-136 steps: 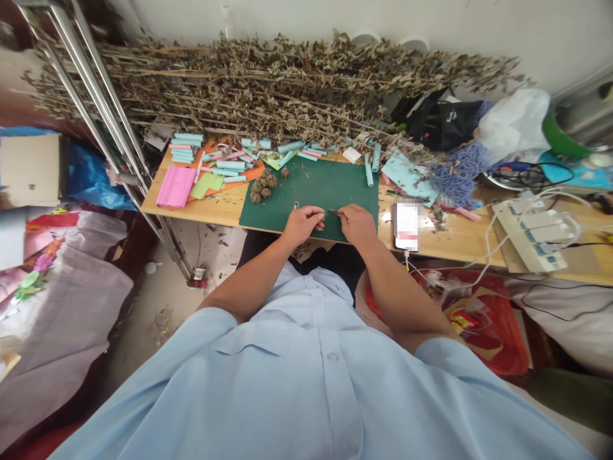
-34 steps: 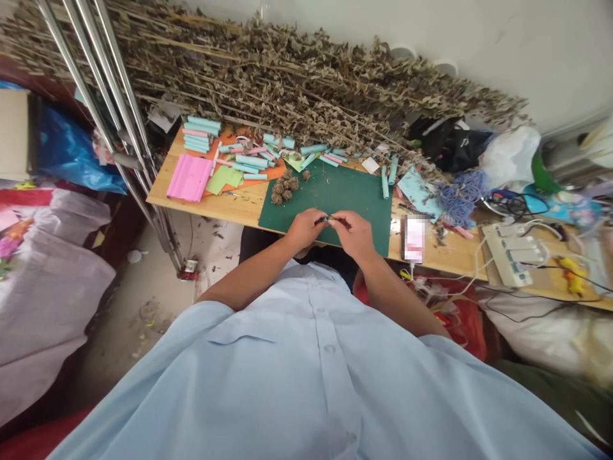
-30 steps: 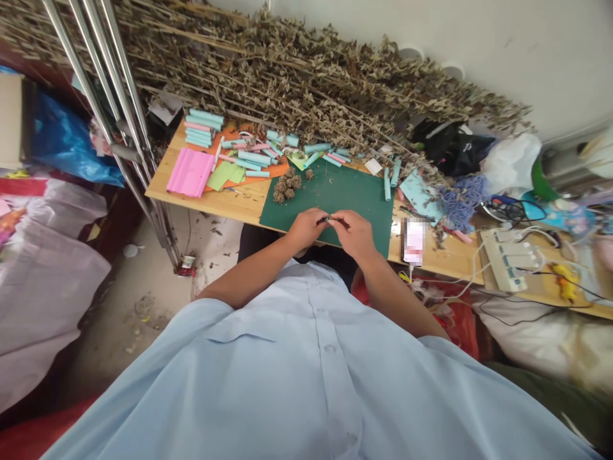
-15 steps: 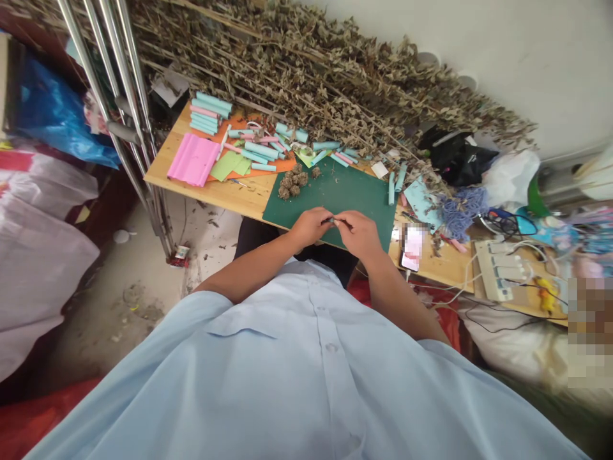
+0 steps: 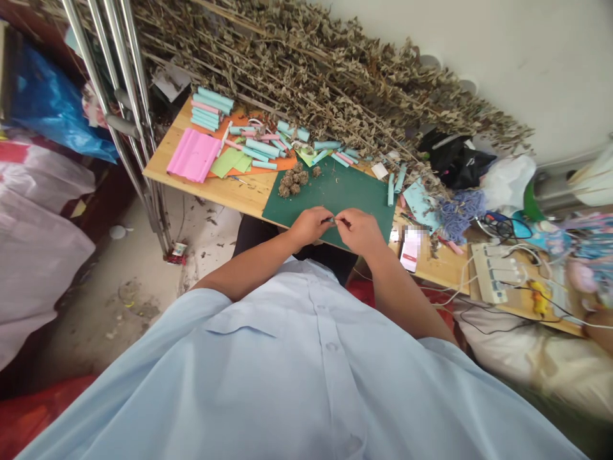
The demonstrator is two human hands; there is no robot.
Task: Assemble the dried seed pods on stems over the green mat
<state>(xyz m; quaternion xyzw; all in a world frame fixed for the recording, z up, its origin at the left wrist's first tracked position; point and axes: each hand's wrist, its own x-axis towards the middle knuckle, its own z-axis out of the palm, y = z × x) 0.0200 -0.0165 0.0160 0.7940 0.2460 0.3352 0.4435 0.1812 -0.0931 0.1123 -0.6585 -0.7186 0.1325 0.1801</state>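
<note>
Over the front edge of a green mat (image 5: 354,191), my left hand (image 5: 311,227) and my right hand (image 5: 358,231) meet fingertip to fingertip. Both are closed in a pinch. Between them shows a tiny greyish piece, too small to name and mostly covered by the fingers. Just beyond my left hand, several brown, crumbly balls of dried plant matter (image 5: 294,180) sit in a heap on the mat. One smaller clump (image 5: 317,171) lies apart from the heap.
Dried leafy stalks (image 5: 306,70) are piled along the back. Blue and pink paper rolls (image 5: 262,148) and pink paper (image 5: 194,155) lie on the wooden table (image 5: 167,163). To the right are a phone (image 5: 410,249), a power strip (image 5: 491,271) and cables. Metal poles (image 5: 119,96) stand left.
My fingertips stay together in nearly the same place, with my right hand shifted very slightly right. The view has tilted a little. The balls and rolls have not moved.
</note>
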